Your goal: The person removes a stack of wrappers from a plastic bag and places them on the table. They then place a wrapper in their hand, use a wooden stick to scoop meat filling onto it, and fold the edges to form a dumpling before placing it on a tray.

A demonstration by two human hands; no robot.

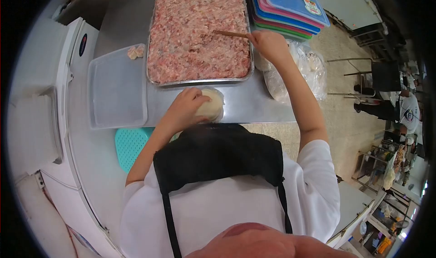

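Observation:
My left hand (182, 109) curls around a pale, round stack of what look like dough wrappers (211, 106) at the front edge of the metal table. Clear plastic shows around the stack. My right hand (271, 45) is closed on the end of a thin wooden stick (230, 34), whose tip touches or hovers just above the minced meat (195, 35). The meat fills a large metal tray (204, 81) in front of me. A small clump of filled dumplings (135, 52) sits in the far right corner of a translucent plastic tray (118, 92) at my left.
Coloured plastic trays or lids (290, 6) are stacked beyond the meat at the right. Plastic bags with pale contents (306, 71) lie under my right forearm. A white fridge (77, 76) stands left; a turquoise perforated stool (131, 148) is below. Another person (406, 110) is far right.

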